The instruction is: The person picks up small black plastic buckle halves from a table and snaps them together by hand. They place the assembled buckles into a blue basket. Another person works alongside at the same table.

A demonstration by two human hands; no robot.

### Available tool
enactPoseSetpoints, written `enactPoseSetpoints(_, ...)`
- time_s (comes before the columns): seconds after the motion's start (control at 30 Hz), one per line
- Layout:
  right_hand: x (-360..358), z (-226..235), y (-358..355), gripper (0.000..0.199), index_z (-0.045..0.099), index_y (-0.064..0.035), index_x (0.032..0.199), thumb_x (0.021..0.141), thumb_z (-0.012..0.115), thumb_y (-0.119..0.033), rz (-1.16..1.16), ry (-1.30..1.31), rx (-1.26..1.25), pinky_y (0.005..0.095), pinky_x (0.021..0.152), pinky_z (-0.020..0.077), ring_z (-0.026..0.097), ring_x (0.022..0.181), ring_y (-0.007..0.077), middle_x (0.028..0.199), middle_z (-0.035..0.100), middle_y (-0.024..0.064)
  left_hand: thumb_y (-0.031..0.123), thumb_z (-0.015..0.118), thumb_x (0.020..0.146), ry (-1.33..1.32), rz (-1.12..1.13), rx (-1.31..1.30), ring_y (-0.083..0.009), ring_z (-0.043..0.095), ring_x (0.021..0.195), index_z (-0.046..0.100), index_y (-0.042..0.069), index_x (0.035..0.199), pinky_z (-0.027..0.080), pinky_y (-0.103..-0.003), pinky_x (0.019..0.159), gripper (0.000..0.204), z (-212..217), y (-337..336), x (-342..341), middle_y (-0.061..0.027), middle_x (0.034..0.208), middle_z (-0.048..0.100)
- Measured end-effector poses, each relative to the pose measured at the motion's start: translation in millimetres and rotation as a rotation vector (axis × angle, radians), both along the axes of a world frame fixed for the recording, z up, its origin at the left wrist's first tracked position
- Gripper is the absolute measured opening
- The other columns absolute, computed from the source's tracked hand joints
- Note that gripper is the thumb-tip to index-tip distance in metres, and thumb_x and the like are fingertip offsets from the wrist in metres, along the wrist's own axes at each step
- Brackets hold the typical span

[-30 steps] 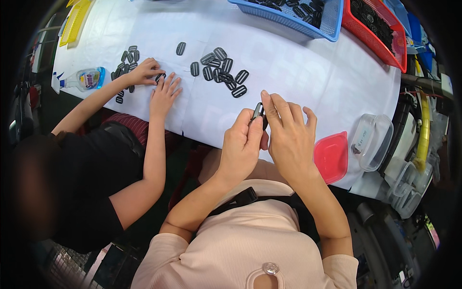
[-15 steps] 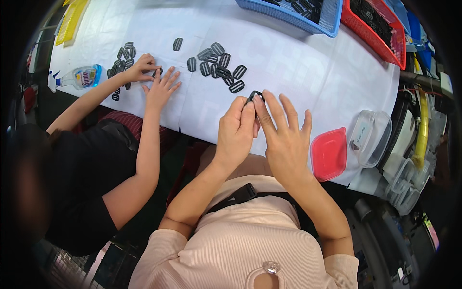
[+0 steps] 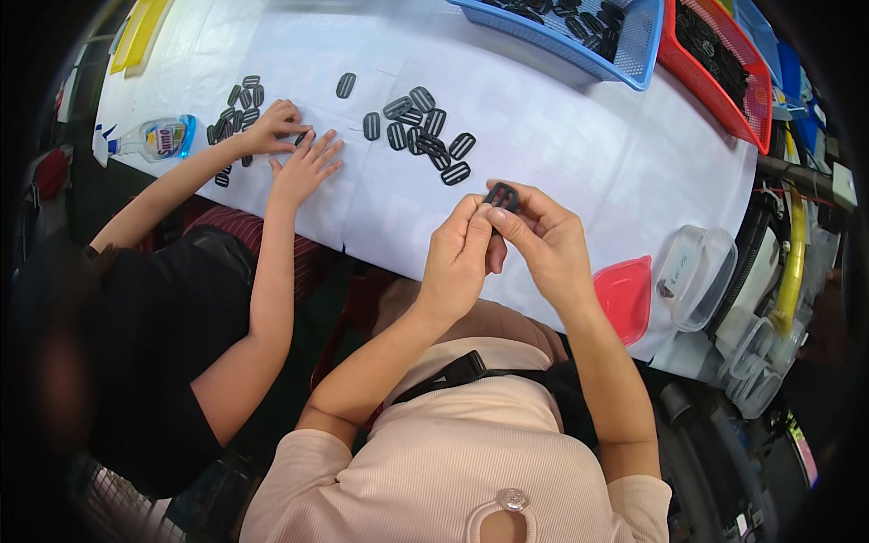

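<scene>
Head view. Writing first: a coloured printed label on a spray bottle [image 3: 163, 140] with blue liquid, far left of the white-covered bench [image 3: 561, 118]; a pale label with small handwriting on a clear plastic tub [image 3: 695, 276], far right.

Fingers next. Left hand [image 3: 457, 258]: closed to a tight pinch, thumb and fingertips gripping the lower left of a black slotted buckle [image 3: 503, 194]. Right hand [image 3: 550, 242]: also narrowed to a pinch, thumb against the near side of the same buckle, forefinger curled behind its top. Buckle held up between both hands, slots facing the camera, white bench cover showing behind.

Just beyond, up and left: a loose pile of matching buckles [image 3: 434, 122], several overlapping. Near these, a single buckle [image 3: 346, 85] set apart. Farther left: a second pile [image 3: 245, 98], beside a co-worker's hand [image 3: 267, 131] with fingers at a small dark piece [image 3: 303, 138]; co-worker's other hand [image 3: 303, 174] fanned wide, close by.

Along the far side: a blue basket [image 3: 561, 47] and a red basket [image 3: 711, 98], both holding black pieces. Right of the right forearm: a red plastic dish [image 3: 625, 299], near the tub.
</scene>
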State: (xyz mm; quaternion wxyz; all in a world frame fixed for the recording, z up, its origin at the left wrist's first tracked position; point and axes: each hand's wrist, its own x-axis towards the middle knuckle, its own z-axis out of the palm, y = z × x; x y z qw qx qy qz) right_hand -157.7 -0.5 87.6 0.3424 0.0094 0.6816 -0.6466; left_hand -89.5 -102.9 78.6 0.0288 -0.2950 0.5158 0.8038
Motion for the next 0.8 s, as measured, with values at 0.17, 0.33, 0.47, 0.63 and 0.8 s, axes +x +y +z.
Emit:
enactPoseSetpoints(0.17,3.2,-23.5,-6.0,0.024,0.062,0.0033,0.087,0.089,0.059,-0.020,-0.122,-0.036,0.122,0.0244,0.058,0.0438,0.052,0.062,0.0083,0.067,0.060,0.0047,0.021,0.037,0.099,-0.084,-0.011,-0.110,-0.0062,0.043,0.049,0.048,0.003,0.085,0.034,-0.023,0.046,0.026,-17.0,15.0,-3.1,-0.0015,0.054,0.048)
enactPoseSetpoints(0.33,-34.0,-63.1,-1.7,0.043,0.061,0.0005,0.066,0.091,0.053,-0.033,-0.107,0.109,0.424,0.0266,0.049,0.0348,0.044,0.051,0.0091,0.051,0.050,0.0033,0.021,0.042,0.096,-0.062,-0.255,-0.278,-0.0202,0.052,0.047,0.053,0.001,0.083,0.041,-0.033,0.050,0.027,-54.6,13.3,-15.1,-0.0081,0.054,0.054)
enactPoseSetpoints(0.47,-119.8,-42.7,3.9,0.040,0.065,0.0010,0.080,0.091,0.052,-0.035,-0.273,0.208,0.334,0.0262,0.050,0.0368,0.049,0.054,0.0111,0.061,0.055,0.0043,0.017,0.052,0.089,-0.064,-0.247,-0.931,-0.0244,0.055,0.065,0.059,0.003,0.087,0.044,-0.035,0.062,0.016,-116.4,-25.9,-33.0,-0.0076,0.070,0.059)
enactPoseSetpoints(0.63,-174.0,-17.7,-2.2,0.043,0.052,0.0015,0.121,0.091,0.051,-0.029,-0.324,0.247,0.167,0.0269,0.063,0.0467,0.063,0.080,0.0173,0.101,0.060,0.0103,0.014,0.068,0.074,-0.141,-0.204,-1.330,-0.0266,0.052,0.084,0.057,0.007,0.090,0.042,-0.038,0.070,0.020,-152.0,-46.3,-46.9,-0.0061,0.087,0.057)
enactPoseSetpoints(0.8,-137.7,-42.6,2.3,0.037,0.056,-0.0015,0.118,0.088,0.054,-0.023,-0.086,0.198,0.302,0.0273,0.065,0.0472,0.061,0.085,0.0158,0.104,0.061,0.0100,0.011,0.071,0.069,-0.186,-0.230,-1.375,-0.0288,0.050,0.090,0.055,0.008,0.095,0.041,-0.041,0.075,0.030,-156.9,-42.1,-58.1,-0.0070,0.095,0.054)
